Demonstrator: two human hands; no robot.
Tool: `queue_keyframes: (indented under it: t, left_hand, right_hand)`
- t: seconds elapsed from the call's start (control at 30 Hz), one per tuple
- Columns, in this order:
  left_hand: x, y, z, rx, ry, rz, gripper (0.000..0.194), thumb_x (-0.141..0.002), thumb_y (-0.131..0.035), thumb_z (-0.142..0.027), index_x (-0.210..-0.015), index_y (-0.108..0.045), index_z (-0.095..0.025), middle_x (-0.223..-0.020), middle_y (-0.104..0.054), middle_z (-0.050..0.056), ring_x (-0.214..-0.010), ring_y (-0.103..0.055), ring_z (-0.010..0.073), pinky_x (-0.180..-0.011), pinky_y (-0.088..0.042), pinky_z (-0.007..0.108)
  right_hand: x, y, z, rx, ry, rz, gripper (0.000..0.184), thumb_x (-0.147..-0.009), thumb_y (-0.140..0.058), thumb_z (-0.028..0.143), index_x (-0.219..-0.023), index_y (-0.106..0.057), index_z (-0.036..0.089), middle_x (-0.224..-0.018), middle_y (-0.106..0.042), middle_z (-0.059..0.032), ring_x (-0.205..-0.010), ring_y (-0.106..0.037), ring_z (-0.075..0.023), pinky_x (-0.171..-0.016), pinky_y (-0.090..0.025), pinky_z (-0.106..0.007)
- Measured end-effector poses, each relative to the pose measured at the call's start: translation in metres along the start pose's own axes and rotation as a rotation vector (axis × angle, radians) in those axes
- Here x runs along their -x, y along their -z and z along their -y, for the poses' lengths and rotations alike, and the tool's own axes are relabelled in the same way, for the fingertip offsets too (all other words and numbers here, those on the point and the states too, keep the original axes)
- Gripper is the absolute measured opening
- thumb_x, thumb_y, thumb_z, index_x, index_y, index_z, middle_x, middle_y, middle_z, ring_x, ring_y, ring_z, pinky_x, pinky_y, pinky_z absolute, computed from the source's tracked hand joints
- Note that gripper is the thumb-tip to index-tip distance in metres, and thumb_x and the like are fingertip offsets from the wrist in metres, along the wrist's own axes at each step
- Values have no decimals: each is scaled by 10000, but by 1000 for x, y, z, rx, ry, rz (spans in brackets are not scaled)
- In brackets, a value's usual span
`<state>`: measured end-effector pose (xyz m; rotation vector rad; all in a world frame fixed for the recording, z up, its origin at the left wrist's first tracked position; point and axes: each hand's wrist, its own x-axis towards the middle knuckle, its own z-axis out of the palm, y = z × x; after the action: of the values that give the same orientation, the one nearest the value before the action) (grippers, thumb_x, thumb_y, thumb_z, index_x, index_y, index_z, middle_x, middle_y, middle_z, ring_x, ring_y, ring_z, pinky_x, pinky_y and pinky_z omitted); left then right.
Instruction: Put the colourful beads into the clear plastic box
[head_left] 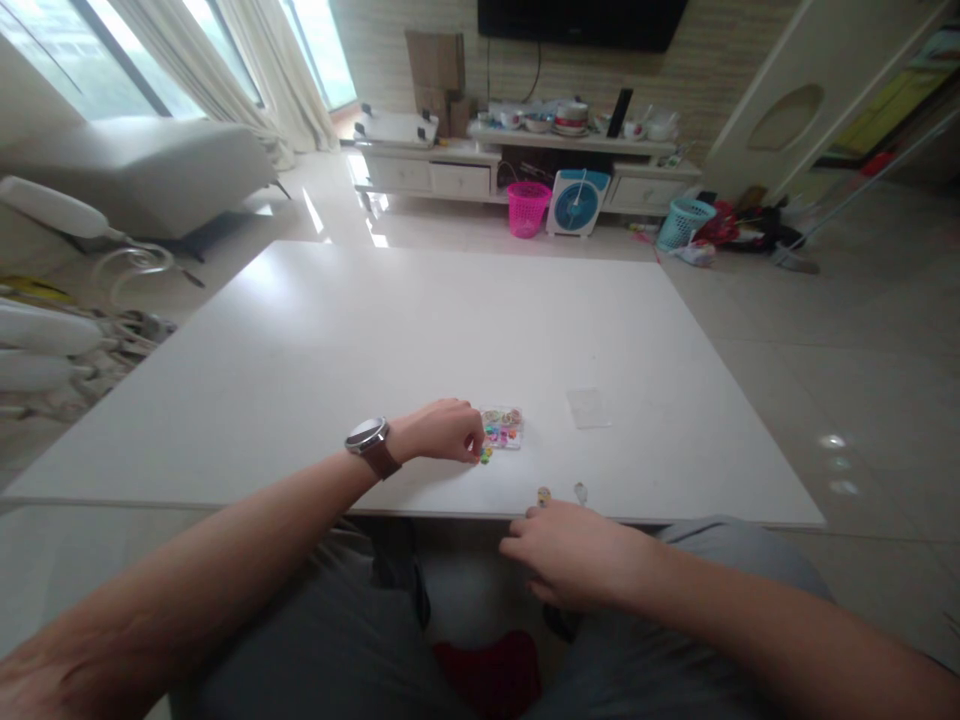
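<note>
A small clear box of coloured beads [503, 428] lies on the white table [315, 360] near its front edge. My left hand [441, 431], with a watch on the wrist, rests just left of the box, its fingers pinched on small green and yellow beads [485, 456]. My right hand [570, 552] hangs at the table's front edge, fingers loosely curled, next to a small yellowish bead [544, 495] and a small clear piece [580, 491]. What the right fingers hold, if anything, is hidden.
A flat clear lid [589, 407] lies right of the box. Beyond the table are a pink basket [528, 208], a blue fan [576, 202], a teal basket [684, 222], a low TV cabinet [450, 175] and a grey sofa [142, 170].
</note>
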<state>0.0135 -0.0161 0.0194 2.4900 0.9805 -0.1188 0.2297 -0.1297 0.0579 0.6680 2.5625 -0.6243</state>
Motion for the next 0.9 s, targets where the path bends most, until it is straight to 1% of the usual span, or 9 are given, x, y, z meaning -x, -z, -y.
queue_keyframes:
  t: [0.33,0.47,0.6,0.73,0.9]
  left_hand:
    - [1,1,-1,17,6,-3,105,-730,-733,-252,-797,-806,-285,-722,-746,-12,-660,-643,144,-600,-374,245]
    - [1,1,-1,25,3,-3,77,-731,-738,-261,-774,-802,-272,-705,-740,-7,-652,-641,144,-592,-370,246]
    - [1,1,-1,20,7,-5,84,-735,-731,-262,-780,-801,-270,-720,-745,-5,-667,-649,145,-603,-382,244]
    - [1,1,-1,7,9,4,95,-739,-724,-263,-791,-802,-275,-732,-749,-4,-680,-652,148,-609,-382,245]
    - [1,0,-1,5,4,6,105,-744,-719,-273,-803,-806,-282,-725,-748,-7,-661,-645,146,-592,-368,252]
  right_hand:
    - [0,-6,-2,5,9,-12,216,-845,-665,263,-1041,-668,173,-999,-737,-106,-922,-702,-294,-871,-502,-443]
    - [0,-4,-2,7,6,-11,217,-846,-666,267,-1039,-672,168,-995,-737,-108,-904,-701,-292,-859,-498,-440]
    - [0,-2,-1,-1,2,11,222,-854,-662,264,-1053,-672,168,-1020,-737,-107,-927,-701,-291,-855,-501,-425]
    - [1,0,-1,-2,-8,21,215,-858,-646,245,-1056,-675,167,-1022,-737,-109,-929,-699,-293,-882,-490,-442]
    - [1,-1,-1,-4,-5,15,231,-844,-673,258,-1056,-676,165,-1020,-738,-106,-924,-698,-300,-904,-483,-469]
